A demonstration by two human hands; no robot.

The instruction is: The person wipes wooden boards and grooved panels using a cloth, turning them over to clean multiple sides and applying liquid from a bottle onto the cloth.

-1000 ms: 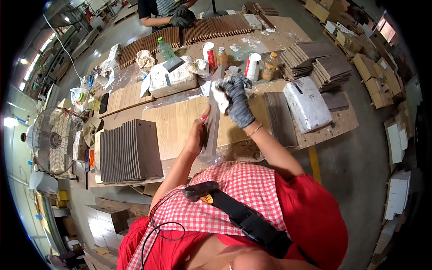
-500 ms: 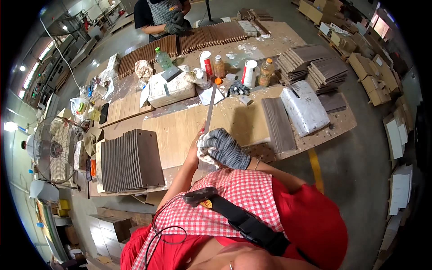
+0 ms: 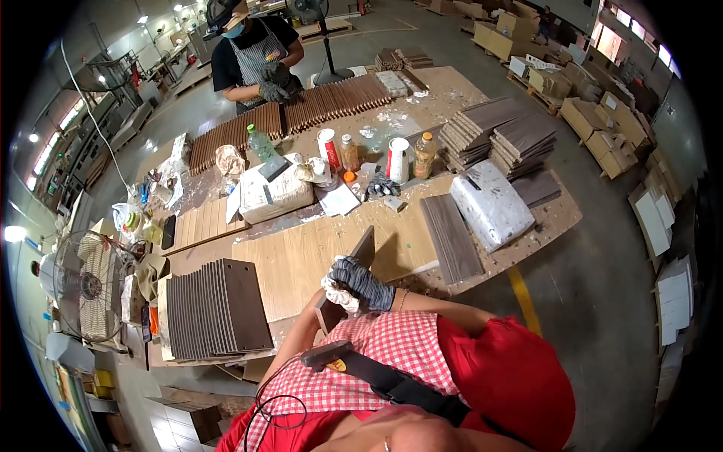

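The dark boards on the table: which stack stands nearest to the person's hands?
The stack of upright dark boards at the table's near-left corner, left of the gloved right hand; the other stacks lie across the table.

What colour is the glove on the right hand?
Dark grey knit, on the right hand; head view.

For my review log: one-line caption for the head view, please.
A gloved right hand rubs a white cloth on a dark board above a workbench.
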